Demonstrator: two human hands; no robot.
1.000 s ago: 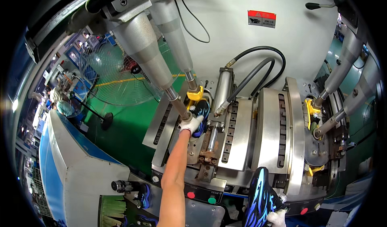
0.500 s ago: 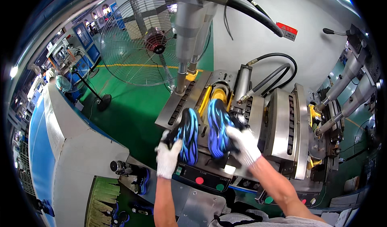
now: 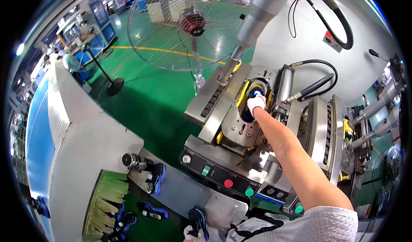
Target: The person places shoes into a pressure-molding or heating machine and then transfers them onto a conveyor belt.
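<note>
My right hand (image 3: 256, 103), in a white knit glove, reaches far forward into the well of a metal press (image 3: 238, 130). Its fingers close on a dark blue shoe (image 3: 247, 115) sitting in that well; the hand covers much of it. Low in the picture, my gloved left hand (image 3: 193, 237) is partly cut off by the lower edge. It grips a black shoe with a blue sole (image 3: 198, 219), beside the end of a metal shelf (image 3: 189, 194).
A control panel (image 3: 219, 171) with coloured buttons fronts the press. On the shelf stands another shoe (image 3: 156, 179) by a metal cylinder (image 3: 134, 161). More shoes lie near a green strip curtain (image 3: 105, 203). A caged fan (image 3: 191, 23) stands beyond, and hoses (image 3: 319, 66) arch right.
The two shoes, held side by side before the press, have parted. My right hand has carried one forward into the well; my left has drawn the other down and back. The view has shifted.
</note>
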